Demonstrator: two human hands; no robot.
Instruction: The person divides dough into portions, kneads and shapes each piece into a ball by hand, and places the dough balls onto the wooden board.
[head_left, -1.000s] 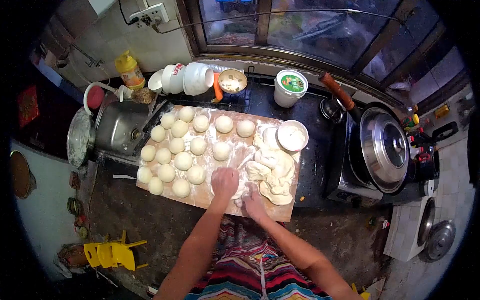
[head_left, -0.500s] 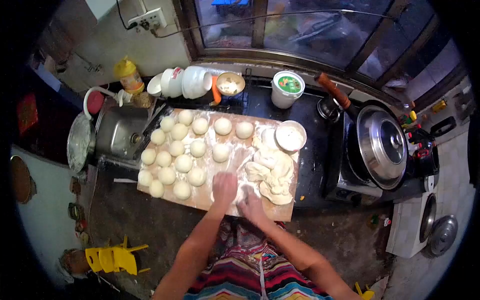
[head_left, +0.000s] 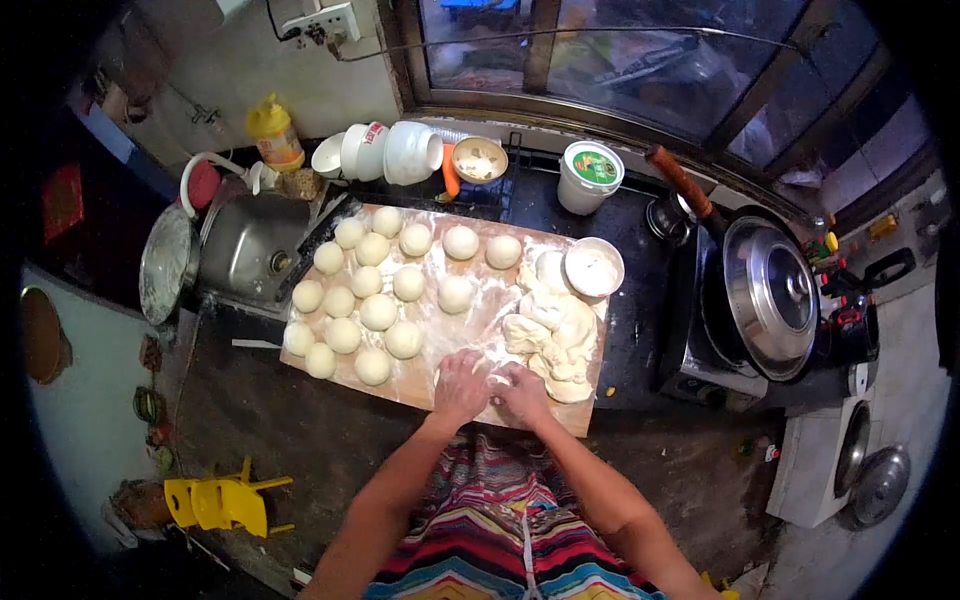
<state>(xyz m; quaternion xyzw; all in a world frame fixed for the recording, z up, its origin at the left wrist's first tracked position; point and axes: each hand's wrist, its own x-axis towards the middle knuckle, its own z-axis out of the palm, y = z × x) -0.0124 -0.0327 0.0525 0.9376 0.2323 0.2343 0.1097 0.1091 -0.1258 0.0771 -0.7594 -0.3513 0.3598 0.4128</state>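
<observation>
Across the floured board (head_left: 418, 372), bearing loose dough (head_left: 562, 335) along the right edge; at the near edge, resting left hand (head_left: 461, 388) spread and right hand (head_left: 521, 394) curled, leaving unclear whether grasping anything; toward the left edge, showing close-set dough balls (head_left: 378, 312), risking sticking together if bumped.

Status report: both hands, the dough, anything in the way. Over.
Left hand, right hand side by side over board, grip unclear. Dough mass to their right, dough balls left and beyond. Nothing visibly blocking; bowl at far right corner.
</observation>
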